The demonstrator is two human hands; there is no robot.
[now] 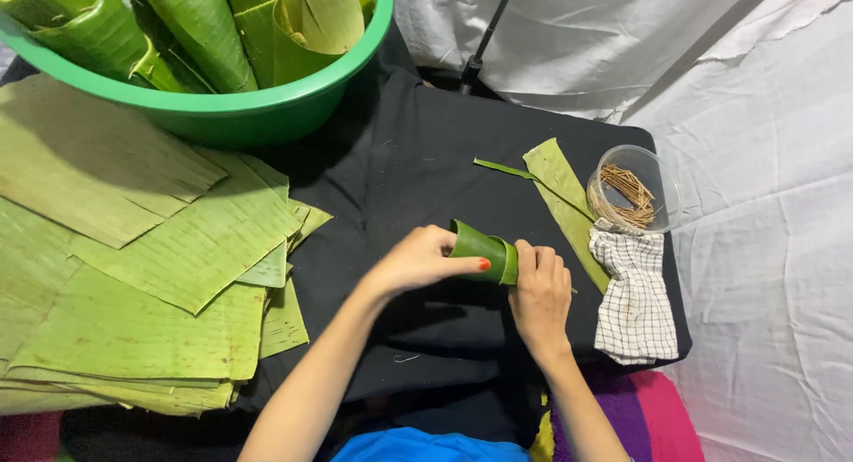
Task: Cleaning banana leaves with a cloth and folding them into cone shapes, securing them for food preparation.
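Closest to the person, both hands meet over the black cloth that covers the table. The left hand wraps a rolled banana-leaf cup, thumb across the front so the curl cannot spring open, while the right hand pinches the cup's open end with closed fingertips, seemingly to keep the overlap tight. Right of the cup lies a checked cloth; beyond it sits a clear tub of wooden picks, beside loose leaf strips. Left of the cup, flat leaf sheets are stacked; farthest off, a green basin holds rolled leaves.
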